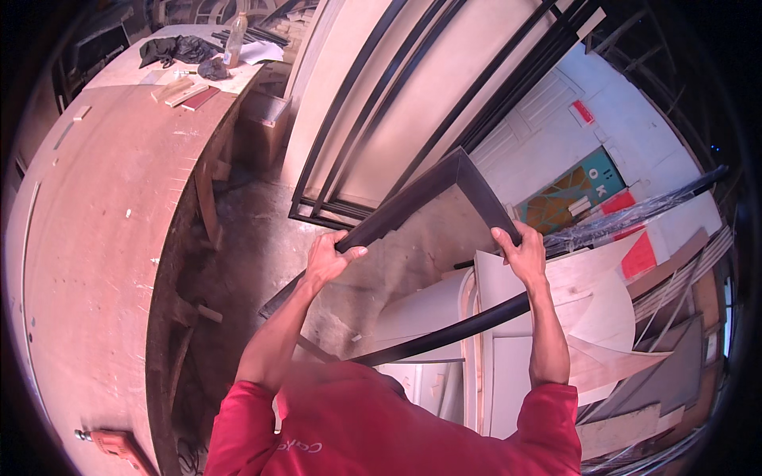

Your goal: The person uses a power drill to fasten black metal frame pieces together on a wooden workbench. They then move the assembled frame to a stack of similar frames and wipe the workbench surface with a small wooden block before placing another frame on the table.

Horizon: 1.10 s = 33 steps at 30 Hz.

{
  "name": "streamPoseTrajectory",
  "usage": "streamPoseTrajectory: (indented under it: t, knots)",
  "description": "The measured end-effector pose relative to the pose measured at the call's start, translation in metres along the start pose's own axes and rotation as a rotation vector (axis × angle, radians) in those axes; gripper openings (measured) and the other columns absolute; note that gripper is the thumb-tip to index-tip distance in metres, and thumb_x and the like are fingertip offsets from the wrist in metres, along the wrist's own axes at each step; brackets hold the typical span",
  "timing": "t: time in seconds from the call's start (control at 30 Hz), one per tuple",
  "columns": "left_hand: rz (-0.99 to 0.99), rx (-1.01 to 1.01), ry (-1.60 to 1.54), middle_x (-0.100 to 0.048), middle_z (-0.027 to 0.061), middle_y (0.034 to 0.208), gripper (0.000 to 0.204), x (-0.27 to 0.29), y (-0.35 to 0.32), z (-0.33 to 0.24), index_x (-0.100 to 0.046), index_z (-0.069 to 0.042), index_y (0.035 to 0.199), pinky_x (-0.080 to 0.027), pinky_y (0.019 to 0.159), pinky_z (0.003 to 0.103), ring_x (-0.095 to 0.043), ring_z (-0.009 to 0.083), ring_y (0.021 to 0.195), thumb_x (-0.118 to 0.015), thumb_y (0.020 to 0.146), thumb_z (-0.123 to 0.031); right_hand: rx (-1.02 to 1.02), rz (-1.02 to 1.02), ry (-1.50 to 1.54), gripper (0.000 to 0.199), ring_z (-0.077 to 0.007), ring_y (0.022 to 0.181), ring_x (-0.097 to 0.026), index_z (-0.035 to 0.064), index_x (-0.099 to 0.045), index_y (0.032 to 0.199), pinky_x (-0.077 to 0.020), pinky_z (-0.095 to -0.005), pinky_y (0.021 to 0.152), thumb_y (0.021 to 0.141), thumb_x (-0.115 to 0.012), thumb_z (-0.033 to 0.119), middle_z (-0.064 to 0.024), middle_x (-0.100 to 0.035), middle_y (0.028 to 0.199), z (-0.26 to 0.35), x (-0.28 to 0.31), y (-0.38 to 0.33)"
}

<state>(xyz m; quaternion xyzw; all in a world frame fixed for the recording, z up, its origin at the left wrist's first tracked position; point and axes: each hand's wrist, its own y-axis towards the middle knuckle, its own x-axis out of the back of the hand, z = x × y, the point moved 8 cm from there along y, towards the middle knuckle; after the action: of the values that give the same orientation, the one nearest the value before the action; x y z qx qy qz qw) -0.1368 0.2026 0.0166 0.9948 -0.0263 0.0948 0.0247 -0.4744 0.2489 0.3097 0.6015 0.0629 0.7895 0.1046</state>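
Observation:
A dark brown rectangular frame [413, 195] with a mitred corner is held up tilted in front of me, its lower bar passing close to my red shirt. My left hand [329, 257] is wrapped round its left side bar, thumb pointing inward. On the shorter bar past the corner, my right hand [521, 251] grips with the thumb on the inner edge. Part of the frame's near left end is hidden behind my left forearm.
Large pale panels [349, 103] with black frames [321, 159] lean ahead. A long plywood workbench [103, 214] fills the left, bearing an orange power drill [119, 448], wood offcuts [186, 94] and a plastic bottle [236, 40]. Curved boards [587, 301] and plastic-wrapped lengths [627, 216] crowd the right.

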Motion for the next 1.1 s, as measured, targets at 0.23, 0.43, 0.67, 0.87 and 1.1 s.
streamPoseTrajectory:
  t: [0.23, 0.43, 0.67, 0.87, 1.1]
  knots:
    - [-0.067, -0.01, 0.012, -0.071, 0.0109, 0.074, 0.041, 0.009, -0.003, 0.0, -0.079, -0.008, 0.098, -0.053, 0.075, 0.045, -0.069, 0.027, 0.075, -0.09, 0.082, -0.044, 0.081, -0.072, -0.109, 0.076, -0.0391, 0.084, -0.077, 0.002, -0.08, 0.115, -0.0576, -0.0509, 0.08, 0.09, -0.073, 0.073, -0.0207, -0.078, 0.085, 0.001, -0.003, 0.011]
    - [-0.112, 0.013, 0.022, -0.072, 0.0114, 0.075, 0.04, 0.018, -0.008, 0.001, -0.079, -0.009, 0.099, -0.053, 0.076, 0.046, -0.069, 0.0289, 0.075, -0.09, 0.082, -0.044, 0.118, -0.126, -0.139, 0.074, -0.0372, 0.085, -0.073, 0.0002, -0.079, 0.118, -0.056, -0.0483, 0.081, 0.091, -0.074, 0.069, -0.0218, -0.075, 0.089, 0.002, -0.01, 0.02]
    - [-0.135, 0.059, 0.045, -0.075, 0.0123, 0.081, 0.043, 0.032, -0.018, 0.005, -0.08, -0.01, 0.103, -0.054, 0.079, 0.045, -0.072, 0.0288, 0.081, -0.09, 0.081, -0.045, 0.255, -0.216, -0.211, 0.061, -0.0242, 0.054, -0.07, 0.003, -0.079, 0.11, -0.0563, -0.0402, 0.063, 0.094, -0.076, 0.062, -0.011, -0.069, 0.065, 0.035, -0.009, 0.022]
    - [-0.176, 0.003, -0.019, -0.079, 0.0169, 0.092, 0.047, 0.047, -0.032, -0.003, -0.082, -0.01, 0.112, -0.056, 0.083, 0.046, -0.075, 0.0319, 0.089, -0.089, 0.083, -0.047, 0.229, -0.115, -0.167, 0.064, -0.0462, 0.092, -0.074, 0.008, -0.079, 0.118, -0.0576, -0.0498, 0.079, 0.093, -0.075, 0.066, -0.0226, -0.078, 0.096, 0.059, -0.01, 0.021]
    - [-0.19, -0.008, -0.011, -0.08, 0.0197, 0.1, 0.06, 0.086, -0.063, -0.018, -0.081, -0.008, 0.12, -0.057, 0.087, 0.048, -0.077, 0.0364, 0.098, -0.088, 0.083, -0.054, 0.204, -0.018, 0.21, 0.045, -0.0094, 0.065, -0.054, -0.0047, -0.066, 0.105, -0.0451, -0.0294, 0.055, 0.103, -0.077, 0.039, -0.0012, -0.06, 0.077, 0.075, 0.003, 0.033]
